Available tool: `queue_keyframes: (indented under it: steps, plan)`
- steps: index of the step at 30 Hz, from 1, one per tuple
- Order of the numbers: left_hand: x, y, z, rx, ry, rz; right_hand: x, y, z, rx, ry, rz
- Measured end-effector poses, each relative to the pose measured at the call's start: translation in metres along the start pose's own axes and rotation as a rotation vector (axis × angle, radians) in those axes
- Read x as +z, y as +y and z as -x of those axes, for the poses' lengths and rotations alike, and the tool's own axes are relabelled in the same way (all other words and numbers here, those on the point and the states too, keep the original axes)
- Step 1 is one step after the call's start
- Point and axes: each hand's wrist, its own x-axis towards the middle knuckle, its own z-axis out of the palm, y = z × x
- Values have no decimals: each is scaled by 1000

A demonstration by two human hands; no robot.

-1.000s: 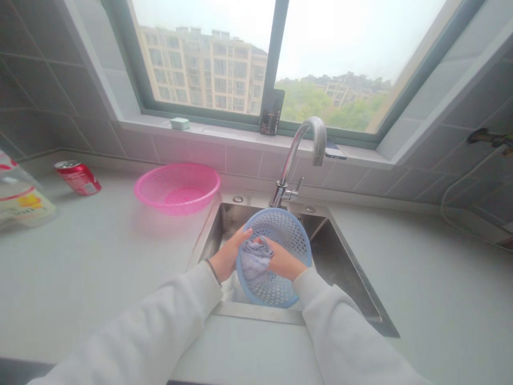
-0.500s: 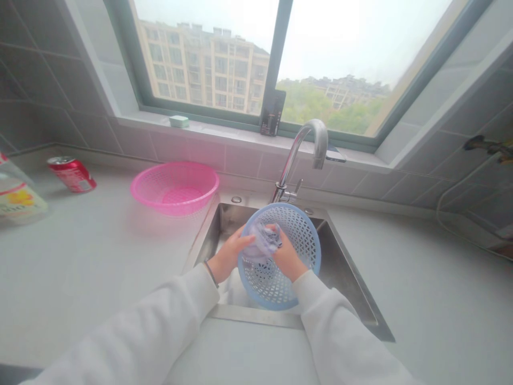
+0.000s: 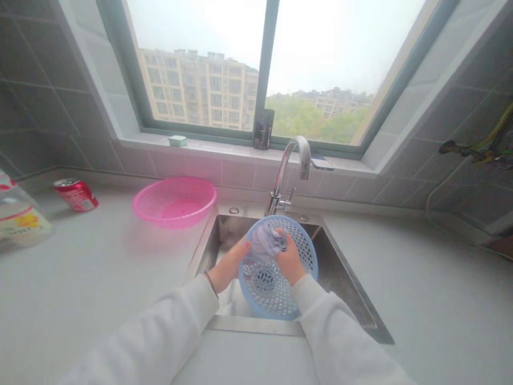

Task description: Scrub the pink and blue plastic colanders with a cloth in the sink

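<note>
A light blue perforated plastic basket (image 3: 276,302) is tilted over the sink (image 3: 348,289), its inside facing me. My left hand (image 3: 229,266) is closed on the basket's left rim, thumb over the edge and the other fingers hidden behind it. In my right hand (image 3: 290,259) is a crumpled pale grey-purple cloth (image 3: 264,240), pressed against the upper inside of the basket. The fingers of that hand are bunched around the cloth's right end.
Behind the sink stands a chrome faucet (image 3: 282,171). To its left are a pink basket (image 3: 174,206), a red can (image 3: 76,195) and a clear bottle (image 3: 20,219) on the counter (image 3: 100,278). A green soap-like block (image 3: 177,140) and a dark package (image 3: 263,129) are on the windowsill.
My left hand has drawn away from the cloth to the basket's left rim. The cloth, in my right hand, sits slightly further right within the basket. The view has shifted a little upward.
</note>
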Motion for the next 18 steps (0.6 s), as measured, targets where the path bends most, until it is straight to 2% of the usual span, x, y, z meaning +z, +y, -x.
queue_keyframes:
  steps: [3, 5, 6, 8, 12, 14, 16, 18]
  plan:
    - [7, 7, 4, -47, -5, -69, -7, -3, -5, 30, 240, -80]
    - [12, 9, 6, -22, -15, -69, -9, -6, -4, 48, 267, -126]
    - [14, 9, 6, -11, -19, -62, -8, -7, -3, 56, 234, -134]
    - [15, 8, 5, 17, -20, -34, -6, -10, 1, 52, 82, -97]
    - [8, 3, -1, 206, 9, -4, -1, -15, 6, -60, -447, 121]
    - [3, 1, -5, 258, 22, -13, -1, -17, 7, -116, -636, 210]
    - [1, -1, -8, 261, 44, -9, -2, -18, 8, -120, -664, 233]
    - [1, -1, -9, 270, 53, -13, -3, -17, 7, -64, -542, 160]
